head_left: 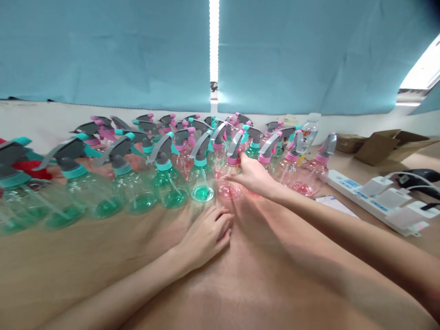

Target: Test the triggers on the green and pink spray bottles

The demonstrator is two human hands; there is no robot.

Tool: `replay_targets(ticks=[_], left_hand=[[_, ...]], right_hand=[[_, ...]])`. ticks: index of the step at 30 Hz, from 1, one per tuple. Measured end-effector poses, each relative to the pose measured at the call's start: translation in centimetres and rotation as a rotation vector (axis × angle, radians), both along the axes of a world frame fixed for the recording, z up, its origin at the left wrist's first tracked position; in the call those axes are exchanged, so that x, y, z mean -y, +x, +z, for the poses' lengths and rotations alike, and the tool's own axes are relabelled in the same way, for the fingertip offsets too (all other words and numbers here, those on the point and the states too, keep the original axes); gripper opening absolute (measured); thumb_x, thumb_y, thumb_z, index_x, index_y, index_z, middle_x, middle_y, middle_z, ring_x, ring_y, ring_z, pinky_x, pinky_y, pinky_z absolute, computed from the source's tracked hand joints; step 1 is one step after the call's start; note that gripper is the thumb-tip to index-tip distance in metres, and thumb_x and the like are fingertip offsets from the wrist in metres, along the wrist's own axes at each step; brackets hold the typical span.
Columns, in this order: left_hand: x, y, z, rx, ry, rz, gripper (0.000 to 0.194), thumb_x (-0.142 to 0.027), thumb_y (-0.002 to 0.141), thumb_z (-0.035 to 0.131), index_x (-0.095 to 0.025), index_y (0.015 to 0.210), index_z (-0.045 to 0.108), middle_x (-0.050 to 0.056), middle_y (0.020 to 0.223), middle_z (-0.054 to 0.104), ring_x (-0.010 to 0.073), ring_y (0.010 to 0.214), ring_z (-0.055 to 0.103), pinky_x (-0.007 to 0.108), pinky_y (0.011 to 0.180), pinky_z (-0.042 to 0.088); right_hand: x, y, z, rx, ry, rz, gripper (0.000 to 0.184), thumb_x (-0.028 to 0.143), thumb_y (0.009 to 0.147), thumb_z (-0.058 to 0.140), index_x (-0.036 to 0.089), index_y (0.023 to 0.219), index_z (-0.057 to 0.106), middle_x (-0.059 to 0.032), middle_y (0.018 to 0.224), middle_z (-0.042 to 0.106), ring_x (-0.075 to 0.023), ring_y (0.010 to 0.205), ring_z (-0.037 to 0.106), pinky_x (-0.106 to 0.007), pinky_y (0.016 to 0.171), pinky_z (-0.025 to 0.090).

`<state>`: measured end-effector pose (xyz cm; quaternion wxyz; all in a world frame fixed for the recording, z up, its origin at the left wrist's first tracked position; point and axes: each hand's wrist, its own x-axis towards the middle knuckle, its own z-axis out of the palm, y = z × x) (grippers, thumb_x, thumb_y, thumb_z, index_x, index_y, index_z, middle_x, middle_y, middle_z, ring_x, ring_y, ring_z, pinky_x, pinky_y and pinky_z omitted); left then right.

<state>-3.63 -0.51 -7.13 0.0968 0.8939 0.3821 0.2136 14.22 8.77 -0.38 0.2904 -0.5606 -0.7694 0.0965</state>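
Clear spray bottles stand in rows along the table. In the front row, a pink spray bottle [229, 190] with a pink collar and grey trigger head is at the middle. My right hand [252, 174] grips it from the right, its thumb across the front and its other fingers partly hidden. Just left of it stands a green spray bottle [202, 187] with a turquoise collar. On the tabletop in front of these two rests my left hand [209, 234], fingers loosely curled in, with nothing visible in them.
Several green bottles [139, 197] continue leftward, and more pink bottles [311, 176] stand to the right. Beyond them lie a phone [335, 205], a white power strip [371, 199] with plugged chargers, a black mouse [417, 178] and an open cardboard box [381, 146]. A blue curtain [110, 55] hangs behind.
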Motion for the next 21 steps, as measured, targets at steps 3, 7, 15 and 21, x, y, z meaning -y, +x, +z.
replay_targets(ticks=[3,7,15,21], left_hand=[[-0.1,0.0,-0.1,-0.032,-0.002,0.011,0.029,-0.019,0.090,0.051,-0.014,0.117,0.061,0.014,0.123,0.062,0.0295,0.116,0.056,0.046,0.098,0.049],[-0.1,-0.1,-0.1,-0.061,-0.007,0.025,0.031,-0.022,0.092,0.049,-0.013,0.120,0.060,0.016,0.126,0.061,0.0305,0.118,0.056,0.048,0.100,0.049],[0.1,-0.2,0.3,-0.082,-0.008,0.022,0.032,-0.022,0.093,0.047,-0.014,0.120,0.062,0.015,0.125,0.064,0.0297,0.116,0.058,0.047,0.099,0.050],[-0.1,-0.2,0.3,-0.071,0.017,0.024,0.034,-0.021,0.093,0.045,-0.014,0.121,0.063,0.015,0.125,0.064,0.0300,0.116,0.059,0.047,0.097,0.052]], right_hand=[[0.8,0.1,-0.1,-0.012,0.023,0.022,0.049,0.038,0.078,0.071,0.012,0.116,0.054,-0.0161,0.102,0.067,-0.0345,0.095,0.065,-0.044,0.076,0.050],[3.3,1.7,0.0,-0.068,0.115,0.063,0.062,0.037,0.081,0.069,0.013,0.134,0.049,-0.0202,0.130,0.060,-0.0371,0.120,0.057,-0.050,0.094,0.048],[5.8,7.9,0.1,-0.016,0.061,-0.154,0.032,0.049,0.087,0.062,0.021,0.099,0.072,-0.0066,0.096,0.076,-0.0282,0.079,0.072,-0.043,0.072,0.055],[3.9,8.2,-0.7,0.014,0.069,-0.211,0.055,0.051,0.087,0.062,0.012,0.124,0.063,-0.0159,0.111,0.072,-0.0346,0.095,0.070,-0.048,0.085,0.052]])
